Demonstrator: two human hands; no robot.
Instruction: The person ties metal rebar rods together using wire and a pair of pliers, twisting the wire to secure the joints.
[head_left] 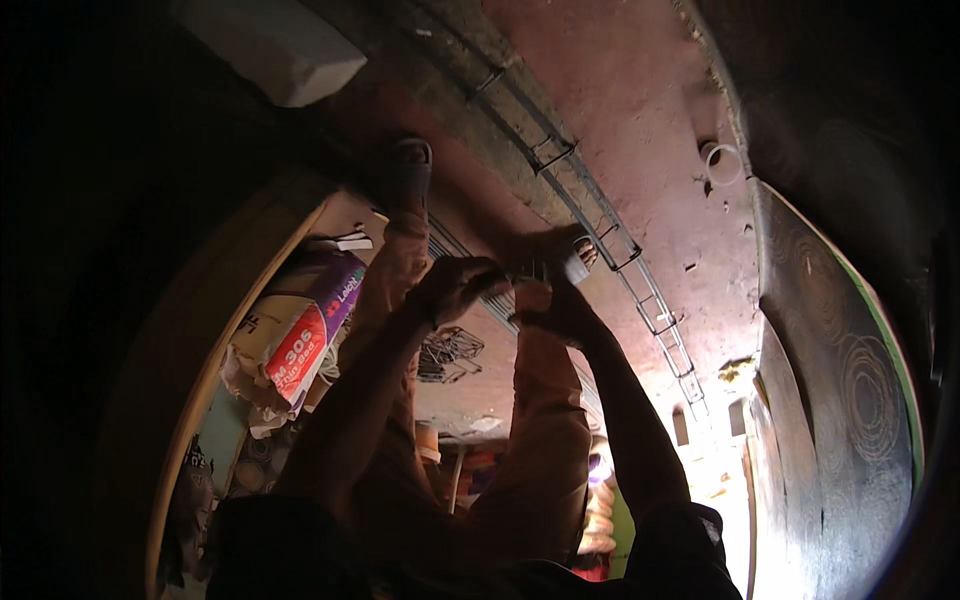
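My left hand (462,287) is closed, its fingers curled toward the right hand over a bundle of thin metal bars (497,303). Close beside it, my right hand (548,308) is also bent in, in front of my right knee. A few thin, wire-like strands show between the hands, too dark and small to make out. Below the left hand lies a pile of bent wire frames (449,354) on the floor. A long ladder-like cage of steel bars (603,222) runs diagonally past my right foot.
At the left, a torn paper sack (308,325) in purple, red and tan stands near a wooden edge. A pale block (318,80) lies at the upper left. A white cup-like container (722,163) rests on the reddish floor (670,120). Dark patterned panels (850,350) line the right.
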